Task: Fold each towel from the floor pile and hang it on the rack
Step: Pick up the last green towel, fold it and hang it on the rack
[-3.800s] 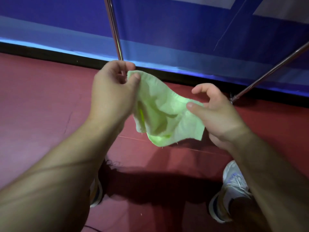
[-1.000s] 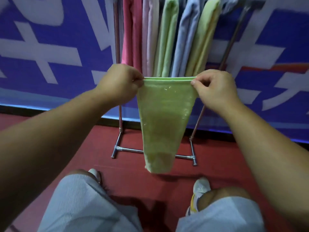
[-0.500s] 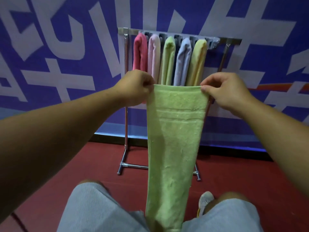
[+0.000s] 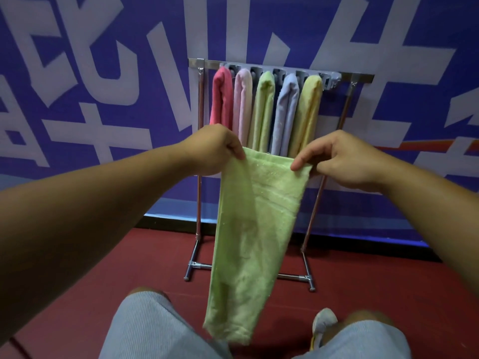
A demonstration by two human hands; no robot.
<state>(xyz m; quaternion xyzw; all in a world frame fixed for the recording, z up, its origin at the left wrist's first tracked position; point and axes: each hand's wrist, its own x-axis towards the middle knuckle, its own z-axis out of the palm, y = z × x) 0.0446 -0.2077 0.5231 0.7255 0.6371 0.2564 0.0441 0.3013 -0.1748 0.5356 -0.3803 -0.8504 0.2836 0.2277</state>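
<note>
A light green towel (image 4: 252, 229) hangs long and narrow in front of me, held by its top edge. My left hand (image 4: 215, 149) pinches the top left corner and my right hand (image 4: 337, 159) pinches the top right corner. Behind it stands the metal rack (image 4: 199, 177) with several folded towels draped side by side over its top bar: pink (image 4: 221, 97), pale pink (image 4: 242, 102), green (image 4: 263, 110), lavender (image 4: 285, 112) and yellow (image 4: 308, 110). The towel's lower end reaches down between my knees.
A blue banner wall (image 4: 103, 86) with large white letters backs the rack. The floor (image 4: 155, 260) is dark red. My legs in grey shorts and one white shoe (image 4: 322, 325) show at the bottom. The rack's feet (image 4: 191, 268) rest on the floor close ahead.
I have stood up from the floor with the towel, stretched it out lengthwise, and the view has tilted up to take in the whole rack. The towel's top edge now slants slightly.
</note>
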